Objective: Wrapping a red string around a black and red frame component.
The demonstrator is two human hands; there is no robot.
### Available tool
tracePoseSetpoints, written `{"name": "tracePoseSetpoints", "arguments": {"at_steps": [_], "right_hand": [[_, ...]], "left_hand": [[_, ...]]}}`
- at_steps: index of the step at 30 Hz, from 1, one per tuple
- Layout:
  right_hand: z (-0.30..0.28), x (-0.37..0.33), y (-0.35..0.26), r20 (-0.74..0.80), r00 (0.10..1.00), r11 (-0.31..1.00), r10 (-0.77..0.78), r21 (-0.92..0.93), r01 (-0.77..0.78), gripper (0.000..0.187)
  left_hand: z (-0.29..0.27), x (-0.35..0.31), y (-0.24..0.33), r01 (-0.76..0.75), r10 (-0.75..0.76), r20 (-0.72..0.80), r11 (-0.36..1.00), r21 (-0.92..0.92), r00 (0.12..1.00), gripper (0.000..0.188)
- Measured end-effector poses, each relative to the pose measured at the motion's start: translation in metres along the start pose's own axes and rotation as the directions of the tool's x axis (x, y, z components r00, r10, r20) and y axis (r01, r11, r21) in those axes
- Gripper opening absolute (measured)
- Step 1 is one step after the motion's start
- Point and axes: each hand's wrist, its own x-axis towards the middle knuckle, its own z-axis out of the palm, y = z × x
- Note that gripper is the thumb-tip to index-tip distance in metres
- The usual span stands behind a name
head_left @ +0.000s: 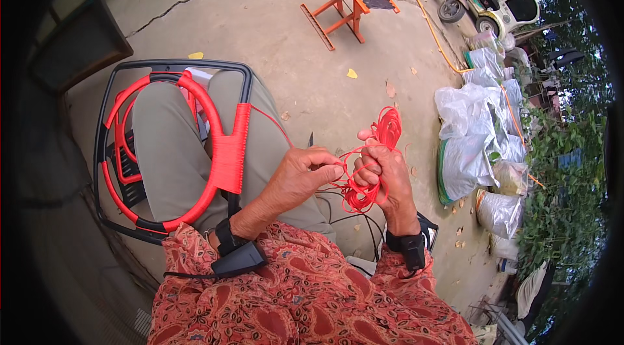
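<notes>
Red cord (388,125) is held in two hands, right of the frame (247,85).

Cord appears pinched in the narrowed fingers of the left hand (296,177), near the frame; the bundled rest is gripped by the curled fingers of the right hand (390,172), farther from it. Loops are probably best freed singly, without tugging, while the length running from the frame's wraps (229,163) is held lightly taut so that nothing slackens.
</notes>
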Motion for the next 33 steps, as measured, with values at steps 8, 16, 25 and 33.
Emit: {"name": "tracePoseSetpoints", "arguments": {"at_steps": [8, 16, 25, 33], "right_hand": [[-0.004, -0.004, -0.003, -0.022, 0.996, 0.723, -0.081, -0.690, 0.043, 0.038], [-0.025, -0.013, -0.017, -0.112, 0.970, 0.729, -0.216, -0.679, 0.084, 0.028], [-0.057, -0.036, -0.035, 0.163, 0.952, 0.941, -0.259, 0.264, 0.211, 0.020], [-0.076, -0.057, -0.045, 0.159, 0.967, 0.946, -0.201, 0.288, 0.150, 0.018]], "left_hand": [[-0.006, 0.002, 0.002, 0.104, -0.146, -0.158, 0.964, -0.244, 0.977, 0.021], [-0.010, 0.006, -0.004, 0.111, -0.200, -0.231, 0.930, -0.349, 0.952, 0.020], [-0.005, 0.005, -0.001, 0.043, -0.118, -0.176, 0.923, -0.381, 0.977, 0.023], [0.001, -0.002, 0.012, -0.013, 0.011, -0.008, 0.972, -0.236, 1.000, 0.025]]}}
